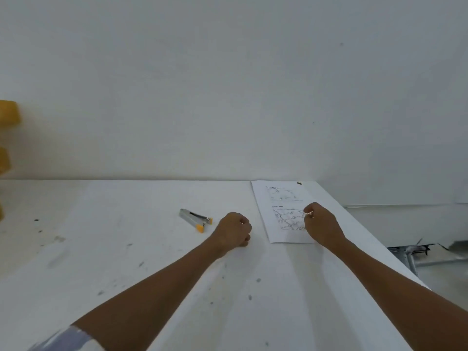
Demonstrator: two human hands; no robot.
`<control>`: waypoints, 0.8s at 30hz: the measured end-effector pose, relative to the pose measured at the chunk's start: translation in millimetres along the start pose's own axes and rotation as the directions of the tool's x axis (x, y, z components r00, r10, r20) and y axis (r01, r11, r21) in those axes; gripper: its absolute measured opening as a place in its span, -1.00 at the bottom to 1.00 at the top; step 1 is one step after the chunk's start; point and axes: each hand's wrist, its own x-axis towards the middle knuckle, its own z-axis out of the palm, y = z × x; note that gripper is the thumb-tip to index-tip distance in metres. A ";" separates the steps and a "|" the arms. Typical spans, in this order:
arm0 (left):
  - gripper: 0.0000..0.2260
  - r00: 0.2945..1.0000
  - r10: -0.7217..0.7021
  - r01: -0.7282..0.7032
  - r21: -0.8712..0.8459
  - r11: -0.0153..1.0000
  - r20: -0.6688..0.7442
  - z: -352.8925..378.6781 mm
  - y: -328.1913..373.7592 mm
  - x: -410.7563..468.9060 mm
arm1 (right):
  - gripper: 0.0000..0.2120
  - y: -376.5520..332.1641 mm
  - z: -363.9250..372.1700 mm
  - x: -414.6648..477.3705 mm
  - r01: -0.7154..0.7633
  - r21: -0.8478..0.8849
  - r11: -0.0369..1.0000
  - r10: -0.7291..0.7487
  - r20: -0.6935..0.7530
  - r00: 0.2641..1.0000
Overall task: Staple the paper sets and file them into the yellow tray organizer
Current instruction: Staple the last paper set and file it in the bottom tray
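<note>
at the far left edge, around nine o'clock from where the person stands, the yellow tray organizer (7, 115) pokes into sight as three stacked yellow corners against the pale wall (228, 72); the rest of it is cut off. the white table (114, 262) spreads out in front, scuffed with small dark marks. down at seven o'clock a bit of pale sleeve (63, 338) shows on the left arm.

near the middle of the table lies the stapler (195, 219), silver with orange tips, its two arms splayed apart and those tips pointing toward four o'clock. just beside it, at its three o'clock, the left hand (234, 230) rests on the tabletop as a closed fist, fingers curled in tight with nothing in them that i can see; it does not touch the stapler.

further right, at about one o'clock from the person, the paper set (281, 198) lies flat near the table's back right corner, long side running away toward the wall, printed with text and line drawings. a small dark speck (299, 183) sits at its far right corner; i cannot make out what it is. the right hand (321, 224) rests on the sheet's right side, at three o'clock of the lower drawing, fingers curled under. whether it pinches the paper or only lies on it, i cannot tell.

past the table's right edge, at three o'clock, a grey metal frame (410, 254) sits lower down.
</note>
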 end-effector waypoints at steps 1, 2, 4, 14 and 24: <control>-0.75 1.000 -0.010 0.010 -0.006 1.000 0.007 9.8 3.4 9.1 | -0.75 5.0 -1.2 7.9 -0.014 -0.048 0.999 0.014 -0.020 1.000; -0.80 1.000 -0.022 0.022 -0.015 1.000 0.005 17.8 5.5 18.0 | -0.73 10.1 -1.6 16.1 -0.034 -0.089 0.995 0.031 -0.031 0.999; -0.89 0.999 -0.038 0.037 -0.010 0.999 -0.020 32.7 11.4 36.6 | -0.71 20.9 -0.5 35.0 -0.098 -0.149 0.984 0.096 -0.021 0.995; -0.76 0.987 -0.080 0.083 0.016 0.996 -0.139 57.5 19.8 86.8 | -0.64 42.4 0.9 88.5 -0.272 -0.094 0.958 0.280 0.086 0.956; -0.85 0.987 -0.055 0.076 0.143 0.987 -0.149 65.4 14.1 97.6 | -0.74 39.3 1.2 90.0 -0.333 0.222 0.916 0.308 0.141 0.941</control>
